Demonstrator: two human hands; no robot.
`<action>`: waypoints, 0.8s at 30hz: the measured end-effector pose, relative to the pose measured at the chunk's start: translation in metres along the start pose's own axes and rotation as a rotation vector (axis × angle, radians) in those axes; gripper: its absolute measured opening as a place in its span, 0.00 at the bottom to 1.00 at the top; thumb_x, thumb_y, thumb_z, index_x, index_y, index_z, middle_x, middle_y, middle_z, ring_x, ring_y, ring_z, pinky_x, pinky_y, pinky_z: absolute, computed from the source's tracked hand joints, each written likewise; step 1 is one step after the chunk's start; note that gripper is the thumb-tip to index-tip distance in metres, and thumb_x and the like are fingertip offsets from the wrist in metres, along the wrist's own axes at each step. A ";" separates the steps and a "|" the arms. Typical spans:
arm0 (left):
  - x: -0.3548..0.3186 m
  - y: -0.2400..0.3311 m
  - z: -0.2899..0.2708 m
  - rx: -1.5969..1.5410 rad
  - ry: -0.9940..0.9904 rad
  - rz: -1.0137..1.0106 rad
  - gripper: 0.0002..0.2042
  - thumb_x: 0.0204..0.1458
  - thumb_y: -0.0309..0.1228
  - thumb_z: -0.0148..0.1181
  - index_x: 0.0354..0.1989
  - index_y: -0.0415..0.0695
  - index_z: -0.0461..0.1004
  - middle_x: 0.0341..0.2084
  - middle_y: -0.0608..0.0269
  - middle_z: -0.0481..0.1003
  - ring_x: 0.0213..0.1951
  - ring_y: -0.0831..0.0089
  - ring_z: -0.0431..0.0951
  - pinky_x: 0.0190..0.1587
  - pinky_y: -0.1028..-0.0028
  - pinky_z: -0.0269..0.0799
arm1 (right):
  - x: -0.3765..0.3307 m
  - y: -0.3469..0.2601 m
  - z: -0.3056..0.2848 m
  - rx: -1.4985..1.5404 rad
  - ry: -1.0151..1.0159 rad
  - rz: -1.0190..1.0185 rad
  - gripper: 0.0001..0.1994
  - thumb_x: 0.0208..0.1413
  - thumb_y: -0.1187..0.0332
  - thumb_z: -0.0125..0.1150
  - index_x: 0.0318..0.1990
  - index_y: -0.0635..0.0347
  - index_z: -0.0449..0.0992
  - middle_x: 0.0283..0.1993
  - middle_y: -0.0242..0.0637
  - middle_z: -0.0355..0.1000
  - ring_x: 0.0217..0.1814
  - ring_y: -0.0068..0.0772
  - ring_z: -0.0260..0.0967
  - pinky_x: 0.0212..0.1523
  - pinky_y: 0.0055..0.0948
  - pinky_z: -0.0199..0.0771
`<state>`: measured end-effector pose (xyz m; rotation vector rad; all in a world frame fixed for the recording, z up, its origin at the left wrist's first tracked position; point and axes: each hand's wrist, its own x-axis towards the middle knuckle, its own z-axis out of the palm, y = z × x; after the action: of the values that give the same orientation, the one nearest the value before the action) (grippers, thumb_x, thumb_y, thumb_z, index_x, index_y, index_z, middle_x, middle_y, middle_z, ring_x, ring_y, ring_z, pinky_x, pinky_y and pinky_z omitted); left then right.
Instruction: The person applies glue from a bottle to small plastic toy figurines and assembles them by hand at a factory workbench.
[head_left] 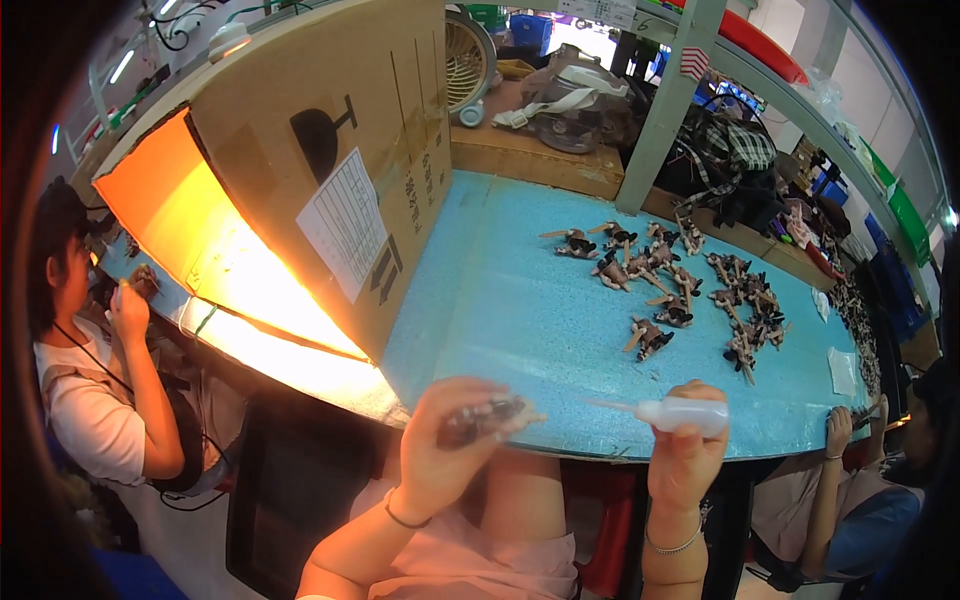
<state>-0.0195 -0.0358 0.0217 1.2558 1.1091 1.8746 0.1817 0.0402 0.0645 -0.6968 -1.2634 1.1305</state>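
At the table's near edge, my left hand (440, 445) is closed around a small dark-and-beige figurine (480, 422), slightly blurred, with its pale end sticking out to the right. My right hand (688, 465) grips a translucent white squeeze bottle (695, 414) lying nearly level. Its thin nozzle points left toward the figurine, and a gap separates the two. Beyond my hands, several similar brown-and-black figurines (655, 262) with wooden-looking sticks lie scattered on the blue tabletop (480, 300). A second cluster of figurines (745, 305) lies to their right.
A large cardboard box (330, 120), lit orange inside, stands on the left. Behind the table are a fan (466, 65), a plastic-wrapped bundle (575, 100) and a grey shelf post (670, 110). Co-workers sit left (110, 380) and right (850, 510). A white packet (843, 371) lies far right.
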 end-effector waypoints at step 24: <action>0.000 0.007 -0.003 0.683 -0.009 0.714 0.22 0.29 0.24 0.71 0.37 0.43 0.69 0.44 0.48 0.70 0.34 0.59 0.76 0.33 0.69 0.74 | -0.034 -0.033 0.003 -0.421 -0.163 -0.612 0.22 0.47 0.45 0.61 0.31 0.55 0.65 0.21 0.27 0.62 0.21 0.23 0.58 0.23 0.23 0.53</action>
<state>-0.0225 -0.0399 0.0278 2.2788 1.4976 2.0184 0.1906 -0.0028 0.0824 -0.4691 -1.7277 0.4261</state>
